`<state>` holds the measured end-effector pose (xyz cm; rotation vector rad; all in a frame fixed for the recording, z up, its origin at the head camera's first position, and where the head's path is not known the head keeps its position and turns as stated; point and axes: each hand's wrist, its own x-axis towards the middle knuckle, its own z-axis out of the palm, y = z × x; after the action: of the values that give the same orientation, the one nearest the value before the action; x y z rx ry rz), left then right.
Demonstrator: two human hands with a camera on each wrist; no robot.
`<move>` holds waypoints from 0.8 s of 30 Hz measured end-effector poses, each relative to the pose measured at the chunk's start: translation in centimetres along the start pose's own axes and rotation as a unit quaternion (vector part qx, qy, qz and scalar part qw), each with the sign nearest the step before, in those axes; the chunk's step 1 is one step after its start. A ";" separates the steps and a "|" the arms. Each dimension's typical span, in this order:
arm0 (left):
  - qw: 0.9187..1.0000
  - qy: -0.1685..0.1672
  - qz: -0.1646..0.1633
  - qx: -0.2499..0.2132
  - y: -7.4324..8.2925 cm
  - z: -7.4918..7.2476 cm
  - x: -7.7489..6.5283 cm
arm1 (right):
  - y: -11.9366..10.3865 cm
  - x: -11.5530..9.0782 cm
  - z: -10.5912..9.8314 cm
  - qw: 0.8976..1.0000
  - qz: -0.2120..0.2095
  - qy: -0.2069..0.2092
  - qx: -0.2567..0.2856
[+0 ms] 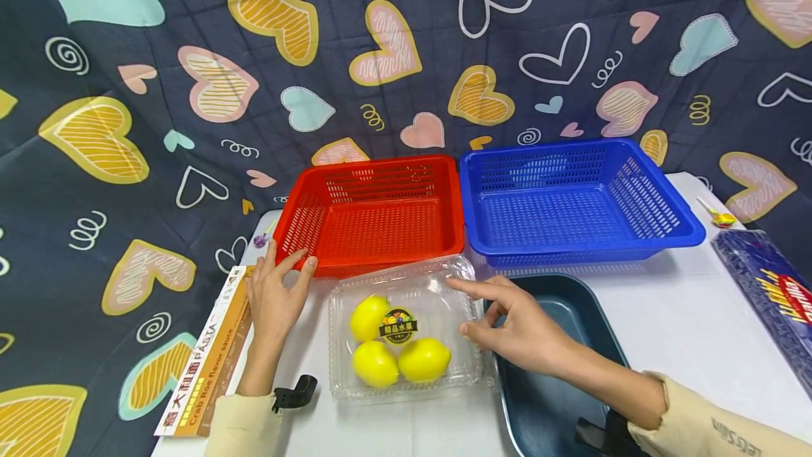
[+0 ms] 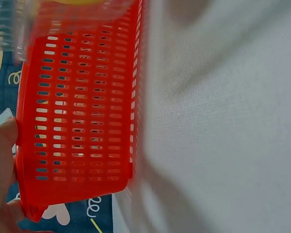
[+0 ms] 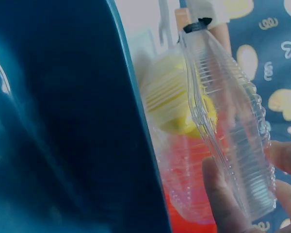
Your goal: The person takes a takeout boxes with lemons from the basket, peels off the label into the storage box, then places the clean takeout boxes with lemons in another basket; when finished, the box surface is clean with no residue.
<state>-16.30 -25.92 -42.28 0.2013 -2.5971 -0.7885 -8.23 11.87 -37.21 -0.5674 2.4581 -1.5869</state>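
A clear plastic clamshell box with a fruit label holds several yellow lemons on the white table. My right hand is at its right side, index finger over the lid and thumb at the edge; in the right wrist view, the thumb and fingers lie on opposite sides of the clear lid. My left hand, fingers spread, is by the front left corner of the red basket. Its fingertips appear to touch the rim in the left wrist view.
A blue basket stands right of the red one. Under my right forearm lies a dark teal tray. A pasta box is at the left edge, a dark blue packet at the right. Lollipops lie near both baskets.
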 end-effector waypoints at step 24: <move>1.000 0.003 0.012 0.001 -0.1 0.0 0.0 | 1.7 2.5 -0.9 0.993 -0.006 -0.084 -0.077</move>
<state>-16.33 -26.05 -42.32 0.1711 -2.5896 -0.7768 -11.20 12.27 -38.20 -0.7102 2.4668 -1.3030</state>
